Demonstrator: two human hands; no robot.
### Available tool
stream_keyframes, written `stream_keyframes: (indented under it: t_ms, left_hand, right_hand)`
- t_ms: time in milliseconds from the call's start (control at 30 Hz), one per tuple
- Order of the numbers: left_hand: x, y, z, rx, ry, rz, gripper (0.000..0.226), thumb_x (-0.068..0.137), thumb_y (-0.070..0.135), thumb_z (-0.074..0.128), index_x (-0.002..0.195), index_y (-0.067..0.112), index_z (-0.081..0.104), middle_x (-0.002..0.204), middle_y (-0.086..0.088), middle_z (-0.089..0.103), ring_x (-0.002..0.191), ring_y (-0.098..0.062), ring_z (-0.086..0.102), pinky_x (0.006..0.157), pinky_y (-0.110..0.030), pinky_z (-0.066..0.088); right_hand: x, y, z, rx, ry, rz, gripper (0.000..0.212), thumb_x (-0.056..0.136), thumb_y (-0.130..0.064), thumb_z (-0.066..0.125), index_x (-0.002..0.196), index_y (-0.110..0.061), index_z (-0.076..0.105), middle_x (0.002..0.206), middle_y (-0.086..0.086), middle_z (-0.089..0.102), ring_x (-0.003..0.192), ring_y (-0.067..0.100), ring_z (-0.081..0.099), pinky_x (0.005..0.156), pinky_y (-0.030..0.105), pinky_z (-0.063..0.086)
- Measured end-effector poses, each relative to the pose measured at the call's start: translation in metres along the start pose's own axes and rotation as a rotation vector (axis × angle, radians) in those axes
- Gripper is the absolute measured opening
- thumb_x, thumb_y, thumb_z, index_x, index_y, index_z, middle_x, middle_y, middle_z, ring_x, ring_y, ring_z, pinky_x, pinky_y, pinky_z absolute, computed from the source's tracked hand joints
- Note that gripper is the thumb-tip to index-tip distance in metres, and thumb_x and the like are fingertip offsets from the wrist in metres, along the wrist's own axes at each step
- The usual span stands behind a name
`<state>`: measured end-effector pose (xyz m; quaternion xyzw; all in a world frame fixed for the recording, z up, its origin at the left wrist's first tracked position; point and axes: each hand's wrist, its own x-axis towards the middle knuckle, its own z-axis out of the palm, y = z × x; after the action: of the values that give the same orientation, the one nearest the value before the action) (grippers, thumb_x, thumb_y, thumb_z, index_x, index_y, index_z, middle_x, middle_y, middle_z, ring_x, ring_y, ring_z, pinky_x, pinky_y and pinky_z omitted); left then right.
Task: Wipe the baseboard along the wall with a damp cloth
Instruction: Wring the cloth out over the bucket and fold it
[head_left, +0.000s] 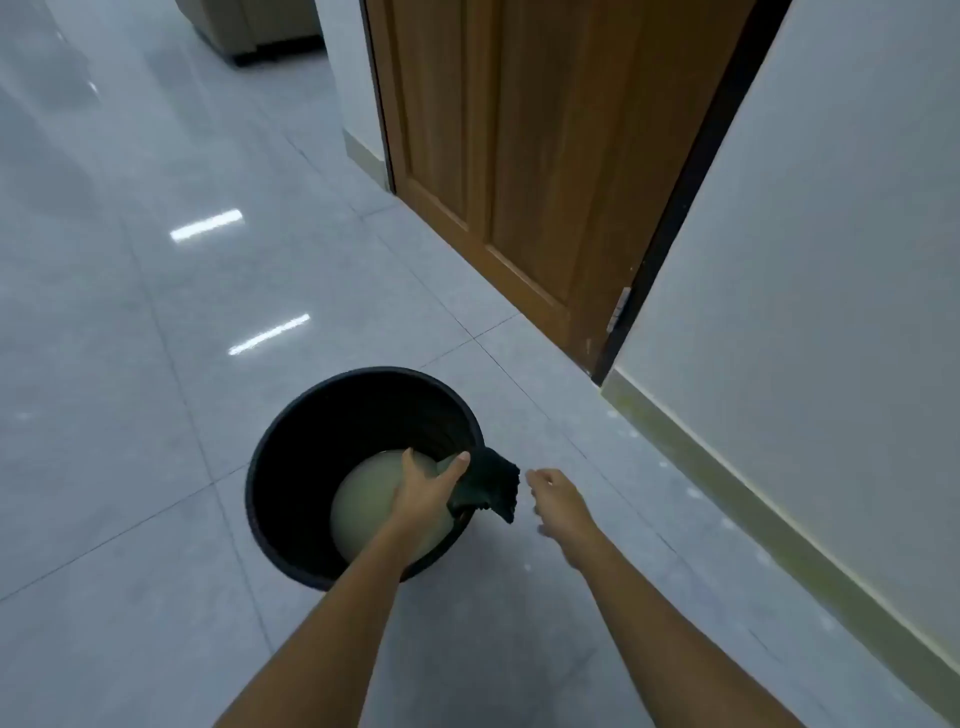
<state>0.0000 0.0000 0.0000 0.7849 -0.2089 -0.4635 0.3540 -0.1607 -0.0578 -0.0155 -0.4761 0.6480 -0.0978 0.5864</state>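
nothing readable anywhere in this shot, no text, labels, brand marks, numbers or signs.
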Motion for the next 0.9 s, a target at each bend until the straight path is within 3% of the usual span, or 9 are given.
stream_keyframes:
  t_ms: [67, 133, 233, 300, 367, 533, 700, 833, 900]
  left_hand:
    - [0.017, -0.017, 0.012, -0.092, -0.035, -0.036, 0.104, 0.080, 0.058, 0.059, 0.150, 0.013, -0.005, 0.157, -0.010, 0.015, 0.141, -0.030, 0.022, 0.110, -0.040, 0.025]
    - [0.026, -0.027, 0.016, -0.156, -0.079, -0.035, 0.098, 0.079, 0.059, 0.061, 0.148, 0.012, 0.010, 0.152, -0.010, 0.028, 0.135, -0.028, 0.035, 0.105, -0.035, 0.033]
    - [0.014, -0.027, 0.011, -0.191, -0.121, 0.117, 0.036, 0.085, 0.035, 0.065, 0.111, 0.012, 0.055, 0.108, -0.005, 0.064, 0.091, -0.013, 0.062, 0.069, -0.016, 0.048]
    - [0.009, -0.024, 0.003, -0.213, -0.068, 0.167, 0.029, 0.084, 0.021, 0.069, 0.107, 0.006, 0.058, 0.096, -0.007, 0.067, 0.083, -0.017, 0.066, 0.065, -0.023, 0.053]
    - [-0.019, -0.010, -0.005, -0.235, -0.089, 0.220, 0.029, 0.082, 0.012, 0.071, 0.106, 0.001, 0.061, 0.096, -0.014, 0.070, 0.084, -0.025, 0.068, 0.074, -0.036, 0.057]
    - [-0.075, 0.027, -0.014, -0.167, -0.224, 0.346, 0.024, 0.081, 0.012, 0.071, 0.103, 0.003, 0.066, 0.097, -0.016, 0.072, 0.088, -0.029, 0.069, 0.081, -0.042, 0.057]
    - [-0.147, 0.058, -0.010, -0.015, -0.395, 0.544, 0.028, 0.082, 0.023, 0.072, 0.105, 0.010, 0.065, 0.100, -0.008, 0.072, 0.091, -0.022, 0.068, 0.081, -0.033, 0.057]
    - [-0.200, 0.065, 0.002, 0.177, -0.466, 0.738, 0.017, 0.082, 0.028, 0.070, 0.096, 0.021, 0.064, 0.097, -0.001, 0.070, 0.088, -0.012, 0.065, 0.069, -0.018, 0.053]
    - [-0.223, 0.067, 0.007, 0.257, -0.500, 0.783, 0.021, 0.082, 0.036, 0.069, 0.096, 0.023, 0.063, 0.095, 0.002, 0.068, 0.087, -0.012, 0.064, 0.067, -0.017, 0.050]
  right_hand:
    - [0.022, 0.017, 0.017, 0.231, -0.120, 0.056, 0.044, 0.098, -0.047, 0.039, 0.130, -0.018, 0.045, 0.128, 0.006, 0.052, 0.115, 0.028, 0.053, 0.096, 0.042, 0.048]
    - [0.029, 0.021, 0.029, 0.334, -0.186, 0.029, 0.036, 0.098, -0.044, 0.044, 0.119, -0.016, 0.053, 0.117, 0.005, 0.058, 0.107, 0.025, 0.057, 0.090, 0.039, 0.051]
    - [0.019, 0.022, 0.027, 0.463, -0.135, -0.061, 0.025, 0.096, -0.021, 0.055, 0.115, -0.006, 0.061, 0.107, 0.012, 0.066, 0.092, 0.021, 0.062, 0.074, 0.031, 0.055]
    - [0.009, 0.018, 0.025, 0.524, -0.112, -0.095, 0.024, 0.092, -0.009, 0.060, 0.116, -0.002, 0.061, 0.102, 0.012, 0.068, 0.087, 0.021, 0.065, 0.067, 0.028, 0.055]
    - [-0.031, 0.010, 0.000, 0.536, -0.052, -0.151, 0.026, 0.090, -0.004, 0.063, 0.115, -0.002, 0.060, 0.101, 0.013, 0.069, 0.087, 0.023, 0.067, 0.064, 0.029, 0.056]
    - [-0.097, -0.002, -0.045, 0.425, -0.090, -0.240, 0.034, 0.086, -0.007, 0.064, 0.118, -0.013, 0.054, 0.110, 0.013, 0.066, 0.093, 0.025, 0.066, 0.064, 0.032, 0.056]
    - [-0.176, 0.012, -0.089, 0.302, -0.180, -0.345, 0.017, 0.086, -0.008, 0.064, 0.098, -0.002, 0.055, 0.101, 0.015, 0.063, 0.092, 0.024, 0.063, 0.076, 0.031, 0.056]
    - [-0.224, 0.030, -0.109, 0.198, -0.232, -0.355, 0.059, 0.075, -0.032, 0.077, 0.117, 0.001, 0.053, 0.120, 0.015, 0.064, 0.110, 0.029, 0.062, 0.092, 0.039, 0.053]
    - [-0.246, 0.038, -0.114, 0.128, -0.250, -0.391, 0.059, 0.078, -0.043, 0.072, 0.126, -0.015, 0.056, 0.121, 0.008, 0.066, 0.112, 0.026, 0.062, 0.093, 0.038, 0.052]
